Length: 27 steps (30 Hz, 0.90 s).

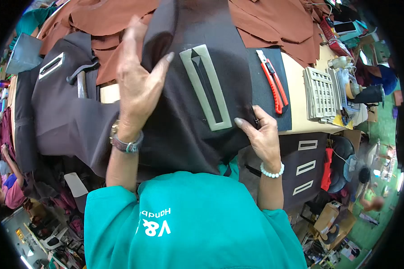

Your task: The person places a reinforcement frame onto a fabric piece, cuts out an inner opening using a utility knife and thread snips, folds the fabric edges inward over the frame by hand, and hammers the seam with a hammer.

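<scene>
A dark brown sheet of leather or fabric lies raised and curved in front of me over the table edge. A pale rectangular frame with a dark slit inside, its top end pointed, sits on the sheet. My left hand is on the sheet's left side, fingers stretched and thumb apart, the fingertips blurred. At the sheet's right edge, my right hand grips it between thumb and fingers. A small black piece shows by those fingers; its kind is unclear.
A red utility knife lies on a dark mat. A hammer rests on another dark sheet at left. Reddish-brown pieces cover the far side. Stacked pale frames stand right. Another person is at far left.
</scene>
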Motion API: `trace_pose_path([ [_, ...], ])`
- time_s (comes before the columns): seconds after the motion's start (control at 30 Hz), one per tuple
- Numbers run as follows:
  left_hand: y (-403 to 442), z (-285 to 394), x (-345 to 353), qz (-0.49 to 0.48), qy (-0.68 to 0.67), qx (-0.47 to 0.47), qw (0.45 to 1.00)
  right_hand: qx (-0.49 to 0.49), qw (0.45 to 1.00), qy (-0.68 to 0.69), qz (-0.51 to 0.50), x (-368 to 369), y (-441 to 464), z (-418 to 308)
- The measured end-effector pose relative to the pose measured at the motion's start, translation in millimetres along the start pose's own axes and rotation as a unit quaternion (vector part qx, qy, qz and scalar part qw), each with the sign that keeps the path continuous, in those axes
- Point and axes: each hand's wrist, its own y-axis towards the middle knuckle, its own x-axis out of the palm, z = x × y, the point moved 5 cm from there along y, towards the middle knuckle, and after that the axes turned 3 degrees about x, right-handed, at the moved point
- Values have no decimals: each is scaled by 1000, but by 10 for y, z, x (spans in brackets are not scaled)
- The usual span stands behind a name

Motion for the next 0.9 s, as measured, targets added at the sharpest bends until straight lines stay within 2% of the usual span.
trace_pose_path([
  [0.03, 110, 316, -36, 26, 200, 145, 969, -28, 998, -59, 17, -36, -24, -46],
  [0.1, 269, 607, 110, -164, 258, 252, 918, -107, 983, -145, 30, -17, -68, -252],
  [0.17, 245, 904, 352, -320, 310, 337, 829, -194, 963, -185, 20, 100, -68, -506],
  [0.2, 179, 879, 441, -413, 279, 352, 792, -230, 953, -195, 16, 135, -66, -564],
  [0.23, 124, 854, 524, -502, 244, 363, 746, -265, 942, -206, 13, 170, -64, -622],
  [0.27, 102, 844, 665, -617, 245, 295, 687, -269, 942, -201, 16, 211, -98, -711],
  [0.37, 175, 607, 721, -726, 285, 163, 605, -272, 938, -206, 64, 110, -102, -683],
  [0.43, 584, 441, 321, -616, 362, 218, 665, -225, 953, -166, 114, -13, -100, -573],
  [0.47, 896, 358, 70, -620, 434, 89, 648, -191, 965, -130, 125, -93, -93, -451],
  [0.5, 1315, 167, -495, -486, 532, 245, 649, -157, 973, -93, 138, -173, -89, -329],
  [0.53, 1620, 94, -995, -415, 592, 196, 663, -166, 976, -34, 136, -245, -35, -97],
  [0.6, 2028, 9, -2252, -296, 674, 25, 677, -120, 984, 31, 131, -260, -2, -4],
  [0.7, 2040, 67, -3688, -192, 718, -173, 646, -69, 984, 93, 138, -230, 56, 123],
  [0.8, 1951, 129, -3919, -155, 659, -281, 680, -54, 981, 92, 163, -166, 95, 96],
  [0.83, 1957, 27, -3899, -158, 601, -304, 722, -54, 981, 92, 161, -164, 98, 92],
  [0.9, 1762, -130, -3420, -167, 447, -361, 801, -60, 981, 111, 146, -174, 103, 140],
])
